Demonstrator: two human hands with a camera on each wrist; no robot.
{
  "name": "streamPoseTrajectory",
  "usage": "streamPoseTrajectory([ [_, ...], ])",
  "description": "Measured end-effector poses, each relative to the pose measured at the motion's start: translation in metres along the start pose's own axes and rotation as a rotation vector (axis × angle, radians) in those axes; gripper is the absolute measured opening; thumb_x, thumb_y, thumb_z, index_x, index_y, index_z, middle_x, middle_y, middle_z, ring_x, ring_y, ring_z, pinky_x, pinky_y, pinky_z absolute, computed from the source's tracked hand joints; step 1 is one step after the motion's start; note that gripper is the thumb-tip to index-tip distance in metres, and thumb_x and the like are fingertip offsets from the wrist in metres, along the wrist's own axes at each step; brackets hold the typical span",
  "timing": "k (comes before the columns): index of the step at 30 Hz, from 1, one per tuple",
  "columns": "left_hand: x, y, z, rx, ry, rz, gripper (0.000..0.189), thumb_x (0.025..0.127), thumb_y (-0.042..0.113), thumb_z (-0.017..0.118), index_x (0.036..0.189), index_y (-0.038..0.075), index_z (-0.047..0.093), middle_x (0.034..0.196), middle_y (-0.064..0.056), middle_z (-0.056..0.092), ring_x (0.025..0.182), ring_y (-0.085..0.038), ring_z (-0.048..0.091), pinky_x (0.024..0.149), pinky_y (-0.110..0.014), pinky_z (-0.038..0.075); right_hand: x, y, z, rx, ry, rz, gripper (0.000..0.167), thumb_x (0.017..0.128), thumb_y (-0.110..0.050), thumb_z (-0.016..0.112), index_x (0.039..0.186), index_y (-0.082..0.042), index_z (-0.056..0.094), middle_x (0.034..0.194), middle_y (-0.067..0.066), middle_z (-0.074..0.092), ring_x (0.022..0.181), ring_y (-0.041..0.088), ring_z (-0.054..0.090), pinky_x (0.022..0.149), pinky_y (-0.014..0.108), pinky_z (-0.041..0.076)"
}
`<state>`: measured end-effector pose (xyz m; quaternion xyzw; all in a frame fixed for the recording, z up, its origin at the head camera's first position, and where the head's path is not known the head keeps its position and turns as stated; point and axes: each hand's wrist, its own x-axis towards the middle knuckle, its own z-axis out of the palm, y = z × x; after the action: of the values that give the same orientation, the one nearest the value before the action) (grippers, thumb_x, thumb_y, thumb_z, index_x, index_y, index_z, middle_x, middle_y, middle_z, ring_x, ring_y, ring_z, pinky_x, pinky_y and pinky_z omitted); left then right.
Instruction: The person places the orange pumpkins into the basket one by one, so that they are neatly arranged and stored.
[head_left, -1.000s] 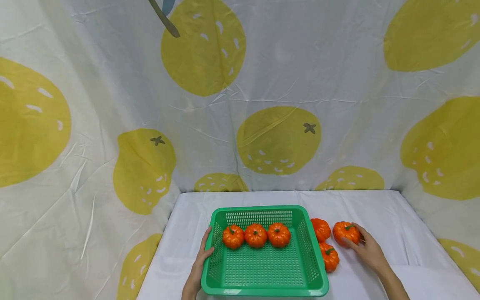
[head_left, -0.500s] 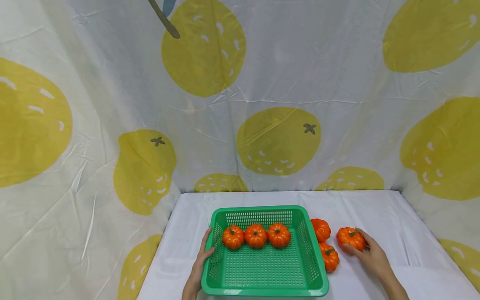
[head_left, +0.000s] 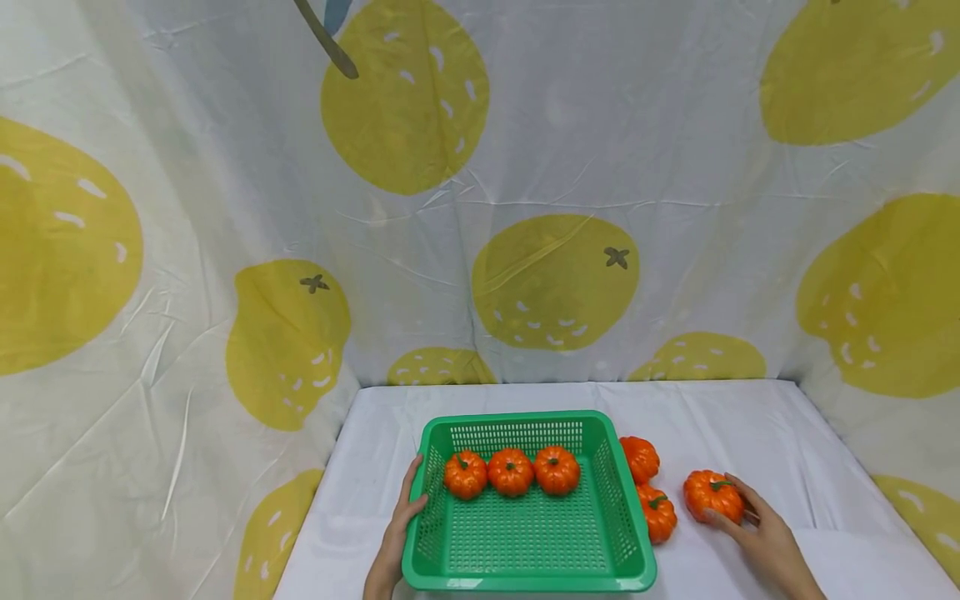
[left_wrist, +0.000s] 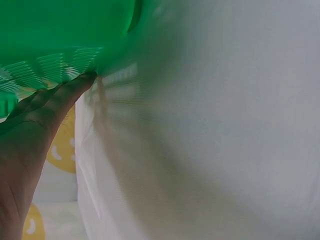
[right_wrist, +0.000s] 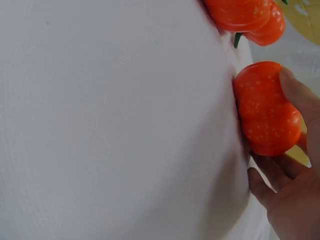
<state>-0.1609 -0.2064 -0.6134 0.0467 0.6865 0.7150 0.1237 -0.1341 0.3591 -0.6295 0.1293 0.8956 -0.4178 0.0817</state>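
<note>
In the head view my left hand (head_left: 393, 537) holds the left side of a green plastic basket (head_left: 528, 582), thumb at the rim. The left wrist view shows its fingers stretched along the slotted outer wall (left_wrist: 52, 70). Three small orange pumpkins (head_left: 511, 472) sit in a row inside, toward the back. To the right of the basket, my right hand (head_left: 765, 537) grips another orange pumpkin (head_left: 711, 495) with a green stem. Thumb and fingers lie on opposite sides of this pumpkin (right_wrist: 267, 110) in the right wrist view, low at the white cloth.
Two more pumpkins, one behind (head_left: 641, 459) and one in front (head_left: 657, 514), lie close against the basket's right side. White cloth (head_left: 750, 417) covers the table. A lemon-printed curtain (head_left: 555, 167) rises at the back and both sides.
My right hand has moved right and toward me with its pumpkin, widening the gap to the two pumpkins beside the basket. The left hand and basket stay put.
</note>
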Motion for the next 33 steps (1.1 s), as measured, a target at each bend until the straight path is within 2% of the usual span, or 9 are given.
streamPoseTrajectory([
  [6,-0.001,0.0,0.0,-0.008,-0.004,0.006,0.063,0.111,0.034,0.034,0.167,0.038,0.005,0.176,-0.007,-0.01,0.16,-0.039,-0.004,0.122,-0.064,0.011,0.002,-0.011,0.004,0.037,0.069,-0.001,0.1,0.098,-0.058,0.064,0.163,0.004,0.018,0.159,0.041,0.026,0.139,0.056,0.035,0.112,0.066,0.038],
  [9,-0.001,0.001,-0.001,-0.014,-0.007,0.007,0.063,0.111,0.034,0.034,0.167,0.038,0.005,0.176,-0.007,-0.011,0.16,-0.039,-0.004,0.123,-0.064,0.01,-0.003,-0.028,0.005,0.062,0.141,-0.058,0.094,0.098,-0.054,0.065,0.162,0.001,0.024,0.158,0.038,0.032,0.137,0.052,0.039,0.104,0.037,0.051],
  [11,-0.001,0.001,-0.001,-0.017,-0.006,0.007,0.063,0.112,0.034,0.034,0.167,0.037,0.005,0.176,-0.007,-0.011,0.16,-0.039,-0.005,0.123,-0.064,0.009,-0.007,-0.042,0.007,0.075,0.183,-0.112,0.09,0.098,-0.051,0.067,0.162,0.0,0.027,0.157,0.036,0.036,0.133,0.047,0.043,0.092,0.014,0.047],
  [13,0.0,0.0,-0.001,-0.018,0.0,0.009,0.063,0.112,0.034,0.034,0.167,0.036,0.005,0.176,-0.006,-0.01,0.16,-0.039,-0.005,0.123,-0.064,0.008,-0.012,-0.058,0.01,0.083,0.215,-0.171,0.086,0.098,-0.048,0.068,0.162,-0.004,0.032,0.156,0.031,0.042,0.128,0.027,0.049,0.077,0.002,0.035],
  [17,0.002,0.001,0.002,-0.014,0.022,0.019,0.063,0.111,0.033,0.035,0.168,0.034,0.008,0.176,-0.007,-0.007,0.161,-0.04,-0.005,0.124,-0.066,0.004,-0.019,-0.09,0.017,0.122,0.218,-0.275,0.079,0.098,-0.044,0.07,0.162,-0.013,0.036,0.155,0.023,0.047,0.113,-0.015,0.037,0.083,0.0,0.033],
  [20,0.004,0.001,0.004,-0.005,0.029,0.033,0.063,0.111,0.031,0.035,0.168,0.032,0.009,0.176,-0.008,-0.006,0.161,-0.04,-0.004,0.124,-0.067,0.003,-0.02,-0.111,0.024,0.156,0.205,-0.338,0.075,0.098,-0.04,0.071,0.161,-0.017,0.038,0.153,0.018,0.049,0.111,-0.027,0.029,0.088,0.0,0.034],
  [25,0.005,0.001,0.006,0.004,0.033,0.039,0.062,0.111,0.029,0.035,0.168,0.033,0.009,0.176,-0.008,-0.003,0.161,-0.04,-0.002,0.123,-0.066,0.005,-0.024,-0.143,0.042,0.199,0.16,-0.393,0.07,0.098,-0.035,0.072,0.159,-0.018,0.042,0.147,0.012,0.054,0.122,-0.01,0.045,0.097,0.007,0.042],
  [30,0.006,0.0,0.006,0.009,0.041,0.03,0.062,0.11,0.031,0.036,0.167,0.034,0.011,0.176,-0.006,-0.003,0.161,-0.039,-0.002,0.124,-0.067,0.004,-0.028,-0.173,0.068,0.245,0.062,-0.416,0.072,0.096,-0.037,0.074,0.159,-0.019,0.043,0.152,0.015,0.05,0.135,0.038,0.055,0.106,0.049,0.051],
  [33,0.009,0.0,0.008,0.015,0.048,0.029,0.062,0.11,0.032,0.037,0.167,0.034,0.011,0.176,-0.007,-0.003,0.161,-0.04,-0.003,0.124,-0.069,0.003,-0.028,-0.188,0.089,0.267,0.008,-0.424,0.073,0.092,-0.039,0.078,0.156,-0.024,0.047,0.151,0.013,0.052,0.137,0.04,0.055,0.109,0.056,0.047],
])
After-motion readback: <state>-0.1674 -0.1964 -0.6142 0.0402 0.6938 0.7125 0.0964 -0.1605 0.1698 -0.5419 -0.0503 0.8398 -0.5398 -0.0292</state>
